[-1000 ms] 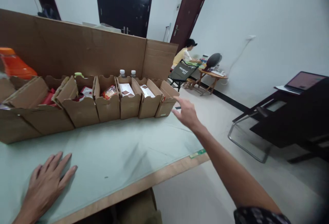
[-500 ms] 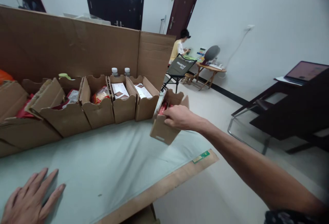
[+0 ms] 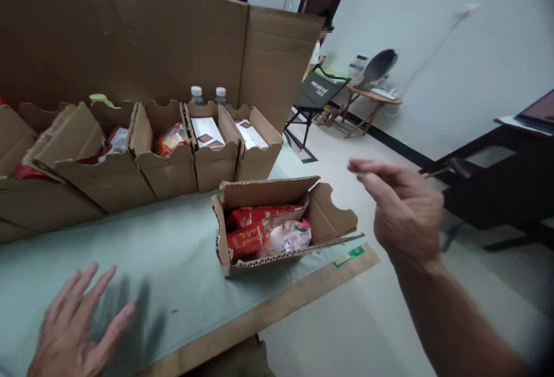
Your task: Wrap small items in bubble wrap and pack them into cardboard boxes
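A small open cardboard box (image 3: 329, 218) lies near the table's front right corner, holding red snack packets (image 3: 249, 232) and a pink-and-white packet (image 3: 288, 237). My right hand (image 3: 400, 209) hovers in the air just right of this box, fingers loosely curled and apart, holding nothing. My left hand (image 3: 75, 325) is at the bottom left, fingers spread just above the pale green table top (image 3: 173, 273), slightly blurred.
A row of open cardboard boxes (image 3: 168, 160) with snacks and cartons stands along a tall cardboard wall (image 3: 130, 36), with two bottle caps (image 3: 208, 93) behind. Beyond the table edge are a folding chair (image 3: 318, 97), a small round table (image 3: 372, 97) and a dark desk (image 3: 511, 157).
My right hand reached the end box of the row, lifted it out, set it down near the front edge and let go. The left hand stayed low on the table.
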The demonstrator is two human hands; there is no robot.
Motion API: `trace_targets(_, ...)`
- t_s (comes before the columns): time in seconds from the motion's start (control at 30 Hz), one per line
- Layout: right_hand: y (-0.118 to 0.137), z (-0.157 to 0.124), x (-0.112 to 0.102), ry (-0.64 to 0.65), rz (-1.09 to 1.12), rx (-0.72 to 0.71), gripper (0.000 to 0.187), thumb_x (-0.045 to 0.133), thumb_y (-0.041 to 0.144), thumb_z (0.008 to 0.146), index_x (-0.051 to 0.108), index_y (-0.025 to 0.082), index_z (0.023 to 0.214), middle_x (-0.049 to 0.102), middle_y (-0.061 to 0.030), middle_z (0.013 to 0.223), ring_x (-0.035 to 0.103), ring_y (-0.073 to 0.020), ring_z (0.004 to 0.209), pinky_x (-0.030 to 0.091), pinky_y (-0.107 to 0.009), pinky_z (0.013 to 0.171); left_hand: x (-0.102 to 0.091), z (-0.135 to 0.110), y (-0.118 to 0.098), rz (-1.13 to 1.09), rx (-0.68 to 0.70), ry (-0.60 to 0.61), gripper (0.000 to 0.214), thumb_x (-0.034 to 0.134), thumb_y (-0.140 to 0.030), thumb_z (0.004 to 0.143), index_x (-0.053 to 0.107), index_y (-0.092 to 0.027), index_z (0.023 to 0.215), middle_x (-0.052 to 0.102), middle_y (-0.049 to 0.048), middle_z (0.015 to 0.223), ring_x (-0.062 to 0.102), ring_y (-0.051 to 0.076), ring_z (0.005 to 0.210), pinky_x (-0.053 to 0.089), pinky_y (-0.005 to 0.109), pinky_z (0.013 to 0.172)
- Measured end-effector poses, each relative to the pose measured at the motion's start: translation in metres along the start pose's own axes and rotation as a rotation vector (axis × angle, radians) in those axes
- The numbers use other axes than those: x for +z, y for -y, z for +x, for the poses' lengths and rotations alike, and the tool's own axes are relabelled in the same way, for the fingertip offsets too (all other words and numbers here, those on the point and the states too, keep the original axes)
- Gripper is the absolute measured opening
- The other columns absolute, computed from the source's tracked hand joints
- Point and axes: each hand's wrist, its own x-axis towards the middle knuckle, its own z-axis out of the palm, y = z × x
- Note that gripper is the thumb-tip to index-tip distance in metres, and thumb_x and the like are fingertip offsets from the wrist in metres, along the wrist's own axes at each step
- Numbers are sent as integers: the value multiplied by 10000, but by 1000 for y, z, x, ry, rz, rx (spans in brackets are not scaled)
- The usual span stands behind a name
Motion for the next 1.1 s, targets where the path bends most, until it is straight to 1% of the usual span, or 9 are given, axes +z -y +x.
trace_targets(0.07, -46, -31, -15, -120, 127, 368, 202, 750, 384, 819, 771, 242, 960, 785, -33, 1072, 713, -206, 1048, 539, -370, 982, 5, 6, -38, -83, 69, 87, 721, 566, -531, 914, 283, -488, 1575, 349, -61, 1671, 421, 360, 1476, 433, 614, 1159)
trace_targets(0.17, -91, -83, -10, -81, 200, 518, 299, 712, 483, 779, 782, 240, 939, 806, -56, 979, 737, -265, 990, 578, -433, 926, 26, 17, -99, -296, 87, 209, 784, 577, -473, 933, 216, -367, 1621, 398, 76, 1648, 497, 348, 1426, 516, 556, 1084)
trace_targets(0.23, -102, -108, 3, -70, 300, 627, 330, 726, 533, 727, 788, 267, 911, 815, -41, 927, 742, -278, 979, 587, -429, 910, 43, 26, -135, -458, 103, 258, 801, 573, -466, 941, 193, -308, 1628, 434, 136, 1615, 521, 348, 1405, 518, 546, 1080)
trace_targets(0.33, -103, -118, 28, -74, 460, 774, 387, 741, 588, 714, 792, 283, 946, 819, -29, 982, 714, -277, 1080, 549, -422, 993, 61, 43, -164, -683, 33, 277, 669, 534, -473, 961, 353, -232, 1559, 544, 179, 1502, 584, 340, 1321, 494, 544, 1093)
trace_targets(0.5, -106, -86, 77, 122, 515, 619, 502, 634, 666, 818, 771, 244, 1053, 778, -70, 1173, 649, -291, 1215, 490, -449, 1071, 61, 87, -149, -747, -183, 167, 494, 573, -487, 924, 554, -199, 1326, 668, 137, 1260, 644, 294, 1137, 512, 500, 1032)
trace_targets(0.63, -119, -73, 105, 258, 408, 502, 604, 410, 690, 941, 712, 217, 1166, 741, -115, 1236, 654, -297, 1197, 530, -465, 1006, 60, 116, -126, -764, -214, 171, 477, 618, -458, 882, 537, -198, 1274, 671, 95, 1184, 642, 254, 1111, 520, 430, 1003)
trace_targets(0.7, -128, -78, 107, 309, 343, 491, 554, 401, 636, 978, 669, 219, 1227, 717, -116, 1276, 645, -285, 1207, 533, -452, 996, 66, 117, -119, -772, -207, 185, 510, 612, -436, 878, 499, -199, 1316, 643, 110, 1273, 633, 254, 1154, 506, 425, 1020)
trace_targets(0.83, -143, -91, 102, 424, 226, 451, 430, 673, 490, 880, 639, 228, 1220, 730, -91, 1195, 667, -261, 1114, 535, -388, 969, 84, 103, -114, -669, -261, 163, 523, 621, -440, 848, 521, -170, 1284, 628, 153, 1310, 594, 314, 1238, 487, 460, 1041)
trace_targets(1.1, -148, -86, 112, 439, -15, 367, 362, 642, 454, 878, 644, 183, 1119, 752, -84, 1010, 679, -239, 918, 558, -371, 842, 101, 93, -111, -589, -178, 99, 665, 589, -339, 854, 416, -122, 1458, 566, 202, 1419, 516, 345, 1360, 414, 544, 1138)
